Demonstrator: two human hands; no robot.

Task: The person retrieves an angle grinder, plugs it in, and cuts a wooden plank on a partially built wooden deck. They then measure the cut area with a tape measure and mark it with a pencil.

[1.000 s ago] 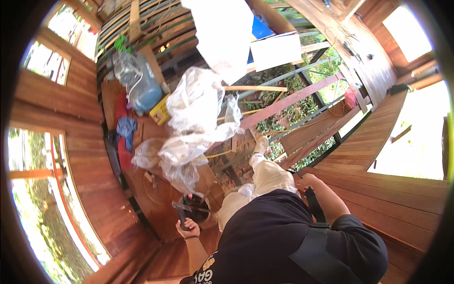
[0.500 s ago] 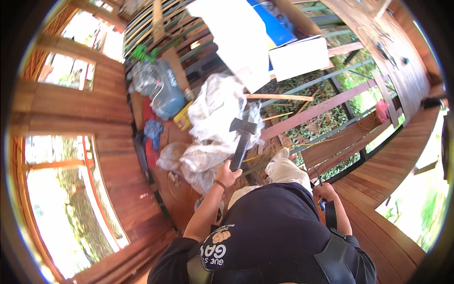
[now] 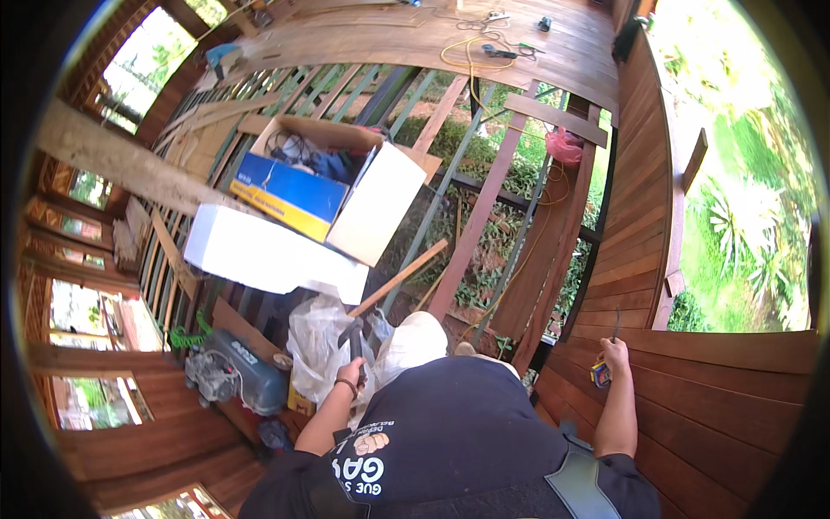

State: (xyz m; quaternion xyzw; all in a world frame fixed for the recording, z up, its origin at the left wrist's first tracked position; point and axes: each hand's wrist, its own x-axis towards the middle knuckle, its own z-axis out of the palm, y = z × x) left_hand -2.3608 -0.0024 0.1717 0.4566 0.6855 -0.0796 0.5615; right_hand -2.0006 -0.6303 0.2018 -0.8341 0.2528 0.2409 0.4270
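Observation:
My left hand is closed round the black handle of a hatchet, its dark head pointing away from me over crumpled clear plastic sheeting. Out to the right, over the plank wall, my right hand is closed. From it a thin dark rod sticks up, and a small yellow-and-blue object shows below the fingers; its kind is unclear. My pale trouser leg shows beside the hatchet.
Bare joists span open gaps above soil and plants. Ahead lie a blue-and-yellow carton full of tools, a white panel and a loose wooden strip. At left sits a blue air compressor. A yellow cord trails across the planks.
My view has swung toward the carton and far decking. My left hand still holds the hatchet, now nearer my body; my right arm reaches farther out to the right.

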